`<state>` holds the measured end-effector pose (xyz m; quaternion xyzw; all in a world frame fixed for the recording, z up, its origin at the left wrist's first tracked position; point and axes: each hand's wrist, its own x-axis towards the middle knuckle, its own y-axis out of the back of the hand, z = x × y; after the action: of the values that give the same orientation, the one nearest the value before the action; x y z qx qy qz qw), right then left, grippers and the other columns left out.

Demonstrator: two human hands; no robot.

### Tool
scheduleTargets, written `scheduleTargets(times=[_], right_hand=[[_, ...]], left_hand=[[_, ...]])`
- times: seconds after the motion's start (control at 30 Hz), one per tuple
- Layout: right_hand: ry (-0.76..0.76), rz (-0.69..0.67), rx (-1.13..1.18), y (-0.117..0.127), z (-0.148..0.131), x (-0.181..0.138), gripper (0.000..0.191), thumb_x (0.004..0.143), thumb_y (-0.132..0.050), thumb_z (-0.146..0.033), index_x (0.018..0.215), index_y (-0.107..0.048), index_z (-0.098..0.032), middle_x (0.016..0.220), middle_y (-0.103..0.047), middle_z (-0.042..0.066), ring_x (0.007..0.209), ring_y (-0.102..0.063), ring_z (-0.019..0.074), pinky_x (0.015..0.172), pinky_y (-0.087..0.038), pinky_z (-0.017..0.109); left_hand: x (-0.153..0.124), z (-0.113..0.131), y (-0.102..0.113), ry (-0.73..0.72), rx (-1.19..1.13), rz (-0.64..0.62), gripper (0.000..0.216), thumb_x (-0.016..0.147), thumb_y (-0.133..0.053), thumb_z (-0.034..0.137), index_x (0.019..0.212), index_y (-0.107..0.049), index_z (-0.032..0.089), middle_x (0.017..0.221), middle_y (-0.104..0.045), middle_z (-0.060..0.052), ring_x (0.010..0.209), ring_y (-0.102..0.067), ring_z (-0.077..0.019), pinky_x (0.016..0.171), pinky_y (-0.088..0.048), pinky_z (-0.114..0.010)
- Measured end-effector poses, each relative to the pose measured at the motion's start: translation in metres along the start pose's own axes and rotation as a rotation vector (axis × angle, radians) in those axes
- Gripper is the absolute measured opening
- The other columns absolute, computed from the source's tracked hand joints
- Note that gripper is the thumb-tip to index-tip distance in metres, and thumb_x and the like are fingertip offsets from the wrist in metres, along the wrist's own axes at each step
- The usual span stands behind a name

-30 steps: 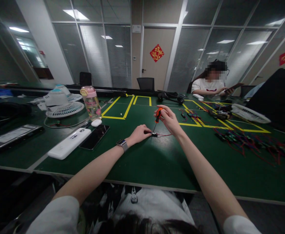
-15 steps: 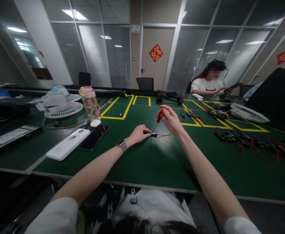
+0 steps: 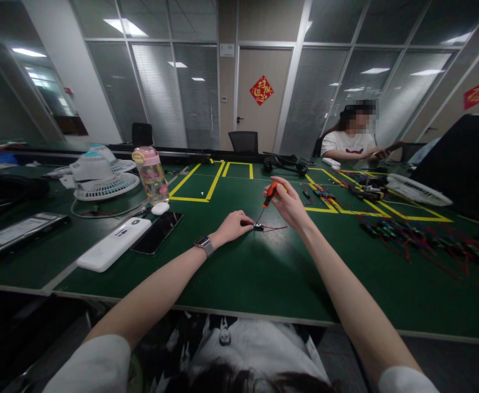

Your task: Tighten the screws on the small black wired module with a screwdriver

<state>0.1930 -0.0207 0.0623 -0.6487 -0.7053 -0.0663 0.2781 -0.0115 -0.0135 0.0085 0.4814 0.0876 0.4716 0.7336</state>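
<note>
On the green tabletop [image 3: 256, 278], my left hand [image 3: 235, 226] is closed on a small dark electronic part with wires [image 3: 258, 227], its fingertips at the left end. Thin red and dark wires run from that part to the right. My right hand [image 3: 289, 202] grips a screwdriver [image 3: 270, 195] by its orange and black handle. The shaft slants down to the left, and its tip meets the small part or lies just above it; I cannot tell which. Fine detail of the part is too small to make out.
To the left are a white power bank [image 3: 108, 244], a black phone [image 3: 157, 233], a pink-lidded bottle [image 3: 151, 174] and white fans [image 3: 104, 183]. Bundles of wired parts [image 3: 419, 240] lie right. Yellow tape [image 3: 215, 183] marks the table. A person [image 3: 354, 139] sits across.
The screwdriver's handle has turned slightly in my right hand, with its tip in the same spot. My left hand stays in place. Across the table, the person's head and held device have shifted a little.
</note>
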Motion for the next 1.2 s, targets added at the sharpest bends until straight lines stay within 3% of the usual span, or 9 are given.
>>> scheduleTargets(times=[0.27, 0.43, 0.7, 1.03, 1.2], right_hand=[[0.035, 0.059, -0.042, 0.0053, 0.0018, 0.0009, 0.035, 0.072, -0.085, -0.056, 0.091, -0.071, -0.03, 0.077, -0.067, -0.002, 0.079, -0.065, 0.0167, 0.082, -0.057, 0.034], [0.005, 0.027, -0.002, 0.0083, -0.0002, -0.0002, 0.039, 0.074, -0.084, -0.055, 0.104, -0.073, -0.032, 0.091, -0.074, -0.001, 0.09, -0.069, 0.0169, 0.089, -0.055, 0.035], [-0.032, 0.012, 0.005, 0.0037, -0.0035, -0.0063, 0.04, 0.073, -0.083, -0.058, 0.098, -0.07, -0.03, 0.09, -0.076, 0.0, 0.089, -0.071, 0.0199, 0.089, -0.057, 0.039], [0.029, 0.119, -0.021, 0.0025, 0.0004, -0.0046, 0.041, 0.065, -0.089, -0.057, 0.089, -0.073, -0.029, 0.081, -0.067, -0.003, 0.075, -0.062, 0.0145, 0.083, -0.058, 0.035], [0.037, 0.125, -0.025, 0.005, 0.0011, -0.0042, 0.037, 0.067, -0.088, -0.055, 0.09, -0.074, -0.029, 0.084, -0.064, -0.004, 0.075, -0.061, 0.0135, 0.084, -0.057, 0.034]], left_hand=[[0.0008, -0.0023, -0.0013, -0.002, 0.005, -0.003, 0.019, 0.091, -0.072, 0.026, 0.106, -0.082, 0.019, 0.1, -0.072, -0.007, 0.093, -0.067, -0.0209, 0.088, -0.051, -0.032], [0.0, -0.0004, 0.0004, 0.006, 0.004, -0.009, 0.02, 0.092, -0.071, 0.027, 0.107, -0.082, 0.02, 0.099, -0.071, -0.007, 0.092, -0.066, -0.0206, 0.087, -0.051, -0.031], [0.0004, -0.001, -0.0006, 0.009, 0.0, -0.005, 0.02, 0.091, -0.072, 0.027, 0.106, -0.083, 0.019, 0.1, -0.071, -0.007, 0.091, -0.067, -0.0206, 0.088, -0.052, -0.032], [-0.0001, 0.0021, 0.0014, 0.021, 0.004, -0.01, 0.02, 0.091, -0.072, 0.026, 0.106, -0.082, 0.019, 0.1, -0.071, -0.007, 0.092, -0.067, -0.0207, 0.088, -0.052, -0.032], [0.0, 0.0012, 0.0007, 0.022, -0.001, -0.012, 0.021, 0.091, -0.072, 0.026, 0.107, -0.082, 0.018, 0.101, -0.071, -0.007, 0.092, -0.067, -0.0206, 0.088, -0.052, -0.032]])
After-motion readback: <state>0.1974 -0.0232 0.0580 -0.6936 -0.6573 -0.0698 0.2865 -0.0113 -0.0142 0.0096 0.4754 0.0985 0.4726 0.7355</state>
